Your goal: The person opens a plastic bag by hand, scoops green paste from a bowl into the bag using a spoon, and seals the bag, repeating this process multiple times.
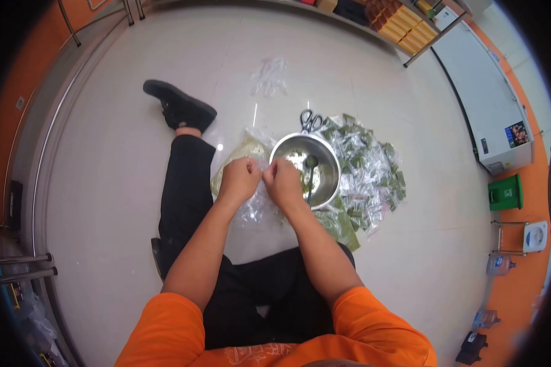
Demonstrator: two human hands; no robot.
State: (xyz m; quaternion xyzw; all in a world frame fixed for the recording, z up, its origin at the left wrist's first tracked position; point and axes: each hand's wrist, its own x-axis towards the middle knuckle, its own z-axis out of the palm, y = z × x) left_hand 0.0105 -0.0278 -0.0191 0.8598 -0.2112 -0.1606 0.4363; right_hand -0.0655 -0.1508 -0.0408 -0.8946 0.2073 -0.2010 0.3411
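Observation:
My left hand [241, 178] and my right hand [282, 181] are close together, fingers pinched. Between the fingertips shows a bit of clear plastic bag [263, 165]; most of it is hidden by the hands. Under and behind my left hand lies a larger clear bag with yellowish-green contents [249, 150]. Partly behind my right hand stands a stainless steel pot [335, 160] with green residue inside. A dark ladle [312, 162] leans in the pot. Black-handled scissors [311, 120] rest at its far rim. Right of it spreads a pile of clear packets with green contents [364, 174].
Loose clear plastic bags [270, 76] lie farther off on the tiled floor [196, 61]. My outstretched leg [187, 177] bounds the left side. A shelf [404, 27] stands at the back, a white chest freezer [487, 92] and green bin [506, 192] at right.

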